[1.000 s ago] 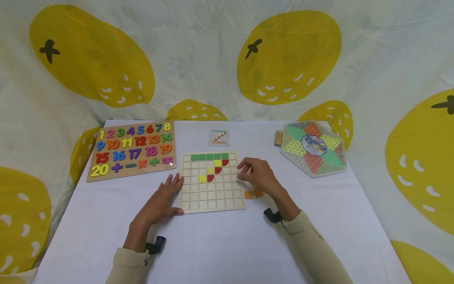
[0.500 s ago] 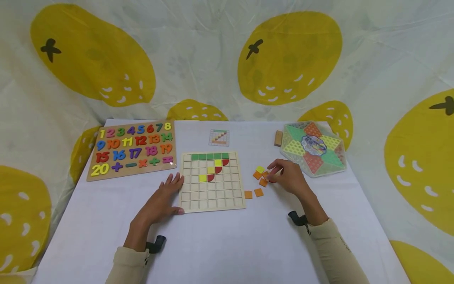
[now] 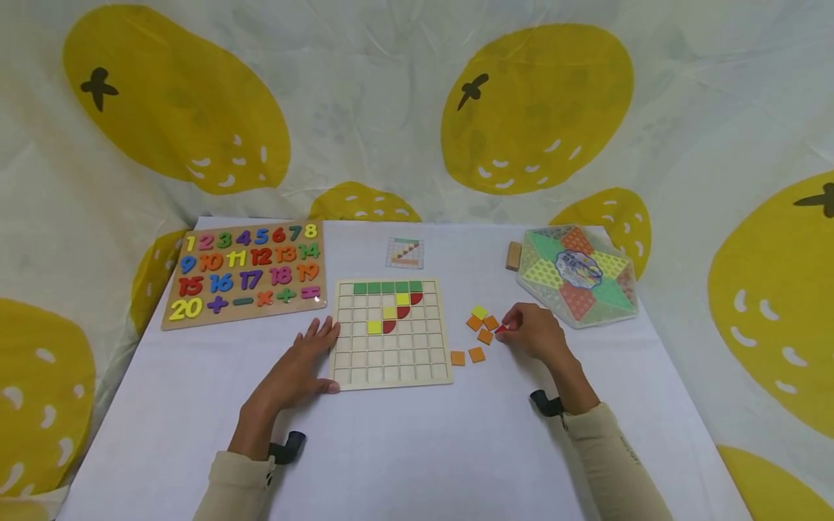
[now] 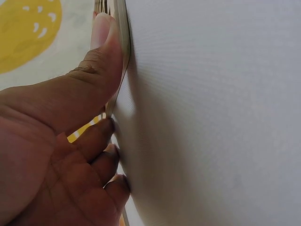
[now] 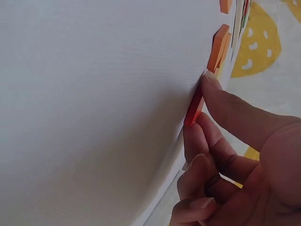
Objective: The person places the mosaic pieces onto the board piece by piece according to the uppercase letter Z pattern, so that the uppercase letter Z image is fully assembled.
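Note:
My right hand [image 3: 537, 333] pinches a small red tile [image 5: 195, 107] between thumb and fingers, low at the white tabletop. Just left of it lie several orange square tiles [image 3: 485, 337] and one yellow tile [image 3: 479, 312]. A wooden grid board [image 3: 407, 356] sits flat in the middle; along its top runs a row of green squares [image 3: 381, 288]. Below them, yellow squares [image 3: 374, 328] paired with red quarter-round tiles [image 3: 403, 312] step down to the left. With fingers spread and thumb at the lower corner, my left hand [image 3: 293, 373] rests against the board's left edge.
Behind the board lies a small pattern card [image 3: 405, 254]. To the back left is a number board [image 3: 244, 275] with coloured numerals. At the back right sit a hexagonal star-patterned game box [image 3: 578, 275] and a small wooden block [image 3: 513, 256].
My right hand has moved right, away from the board, uncovering the loose tiles, and now has hold of a red tile. The left hand stays at the board's edge.

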A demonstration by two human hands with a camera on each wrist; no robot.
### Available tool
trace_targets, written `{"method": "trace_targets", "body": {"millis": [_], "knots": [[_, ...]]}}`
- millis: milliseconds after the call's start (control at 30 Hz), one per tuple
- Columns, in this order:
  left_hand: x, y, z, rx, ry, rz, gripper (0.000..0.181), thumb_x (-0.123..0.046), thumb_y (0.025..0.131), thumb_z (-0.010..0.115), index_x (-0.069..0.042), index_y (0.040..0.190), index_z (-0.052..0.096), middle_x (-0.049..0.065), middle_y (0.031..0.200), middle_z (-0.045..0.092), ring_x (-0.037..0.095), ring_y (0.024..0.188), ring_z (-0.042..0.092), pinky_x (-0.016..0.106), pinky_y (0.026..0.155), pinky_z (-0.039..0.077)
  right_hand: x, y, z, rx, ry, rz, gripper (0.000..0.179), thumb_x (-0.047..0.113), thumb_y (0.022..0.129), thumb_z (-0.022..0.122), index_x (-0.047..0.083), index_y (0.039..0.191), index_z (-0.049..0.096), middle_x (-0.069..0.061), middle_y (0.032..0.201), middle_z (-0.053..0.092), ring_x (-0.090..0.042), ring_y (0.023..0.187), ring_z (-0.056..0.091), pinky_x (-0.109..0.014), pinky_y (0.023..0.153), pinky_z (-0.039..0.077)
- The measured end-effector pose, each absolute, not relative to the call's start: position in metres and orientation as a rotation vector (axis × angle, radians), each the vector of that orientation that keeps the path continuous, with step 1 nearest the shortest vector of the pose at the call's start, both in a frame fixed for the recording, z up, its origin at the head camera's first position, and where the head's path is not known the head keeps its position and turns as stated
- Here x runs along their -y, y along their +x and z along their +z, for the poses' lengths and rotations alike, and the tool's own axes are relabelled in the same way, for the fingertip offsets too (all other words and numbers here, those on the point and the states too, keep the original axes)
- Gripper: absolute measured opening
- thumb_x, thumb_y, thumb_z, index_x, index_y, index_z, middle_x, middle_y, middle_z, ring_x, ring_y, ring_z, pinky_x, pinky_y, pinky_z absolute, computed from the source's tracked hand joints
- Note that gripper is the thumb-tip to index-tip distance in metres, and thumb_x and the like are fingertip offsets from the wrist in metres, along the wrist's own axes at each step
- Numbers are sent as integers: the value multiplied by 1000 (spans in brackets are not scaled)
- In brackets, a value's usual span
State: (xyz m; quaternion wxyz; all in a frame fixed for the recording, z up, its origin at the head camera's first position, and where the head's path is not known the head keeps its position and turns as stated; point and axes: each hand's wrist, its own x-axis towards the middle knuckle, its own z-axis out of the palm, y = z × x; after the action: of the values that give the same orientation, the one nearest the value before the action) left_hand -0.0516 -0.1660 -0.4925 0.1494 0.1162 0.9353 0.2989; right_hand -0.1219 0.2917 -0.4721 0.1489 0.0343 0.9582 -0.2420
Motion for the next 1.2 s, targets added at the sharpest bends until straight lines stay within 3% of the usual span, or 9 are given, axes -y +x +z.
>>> {"method": "trace_targets", "body": {"millis": [433,933,1200], "knots": [[165,-52,-492,-2682,327,861,117,-22,74,97,-13,169,28,10,178,17,39,167,6,62,134,11,-280,-120,-466,-2706,75,-927,19,16,96,80,7,106,69,-10,95,67,-25,86,56,-29,68,47],[165,-53,-492,-2667,330,875,118,-18,73,97,-10,168,28,12,178,16,39,167,6,62,135,10,-222,-116,-449,-2679,-92,-1106,15,19,94,83,11,98,71,-6,90,70,-21,77,56,-26,59,46],[164,-53,-491,-2683,323,838,118,-20,73,97,-11,168,28,12,178,16,39,167,6,62,134,11,-179,-113,-449,-2633,-170,-1085,14,18,96,81,13,98,67,-4,89,64,-20,85,56,-28,70,44]]}}
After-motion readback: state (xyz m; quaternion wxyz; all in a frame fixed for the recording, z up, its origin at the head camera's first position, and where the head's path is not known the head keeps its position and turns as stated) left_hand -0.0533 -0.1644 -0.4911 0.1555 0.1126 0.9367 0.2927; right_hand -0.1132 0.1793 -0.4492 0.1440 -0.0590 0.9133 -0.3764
